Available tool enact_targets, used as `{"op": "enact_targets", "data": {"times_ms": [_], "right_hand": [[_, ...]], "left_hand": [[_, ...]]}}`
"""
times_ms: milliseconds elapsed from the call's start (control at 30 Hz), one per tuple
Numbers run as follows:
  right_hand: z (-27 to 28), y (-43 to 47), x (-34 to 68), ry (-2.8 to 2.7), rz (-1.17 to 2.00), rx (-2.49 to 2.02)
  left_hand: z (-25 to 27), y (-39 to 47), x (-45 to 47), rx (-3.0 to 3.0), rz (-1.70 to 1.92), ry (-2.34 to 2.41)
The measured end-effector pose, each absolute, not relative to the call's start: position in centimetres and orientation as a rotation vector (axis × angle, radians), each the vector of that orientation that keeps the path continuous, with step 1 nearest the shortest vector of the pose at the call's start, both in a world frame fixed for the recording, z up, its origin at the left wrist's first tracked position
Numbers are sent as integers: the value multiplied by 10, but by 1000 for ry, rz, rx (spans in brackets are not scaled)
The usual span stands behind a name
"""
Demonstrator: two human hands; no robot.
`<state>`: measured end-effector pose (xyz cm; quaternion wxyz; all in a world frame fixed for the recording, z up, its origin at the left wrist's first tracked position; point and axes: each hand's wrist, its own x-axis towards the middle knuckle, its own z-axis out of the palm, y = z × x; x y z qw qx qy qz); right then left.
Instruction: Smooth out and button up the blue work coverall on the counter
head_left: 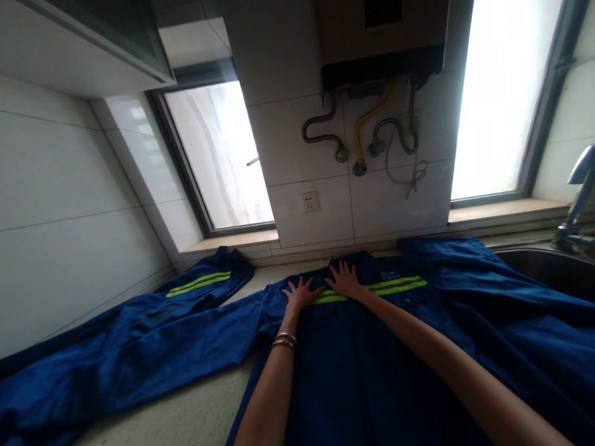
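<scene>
A dark blue work jacket (344, 365) with yellow-green reflective stripes lies spread over the countertop. My left hand (301, 293) rests on its upper chest with the fingers spread, beside one end of the stripe. Just to the right, my right hand (344, 280) lies flat near the collar, fingers apart, across the gap between two stripe sections. Neither hand grips the cloth. One blue sleeve (195, 341) stretches out to the left. More blue cloth (511, 291) lies bunched on the right, by the sink.
A metal faucet (579, 192) stands over a dark sink (548, 263) at the right. Pale countertop (186, 402) shows below the sleeve. On the back wall are a socket (309, 201), hoses with valves (359, 167) and a water heater (381, 56). A cabinet (83, 43) hangs upper left.
</scene>
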<state>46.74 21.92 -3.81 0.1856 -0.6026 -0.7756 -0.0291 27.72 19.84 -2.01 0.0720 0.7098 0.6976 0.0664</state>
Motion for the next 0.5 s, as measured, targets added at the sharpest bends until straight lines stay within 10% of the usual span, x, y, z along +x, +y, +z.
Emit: {"op": "enact_targets", "data": {"times_ms": [500], "right_hand": [[9, 303, 508, -2177, 79, -1677]], "left_hand": [[-31, 194, 335, 2642, 412, 1583]]}}
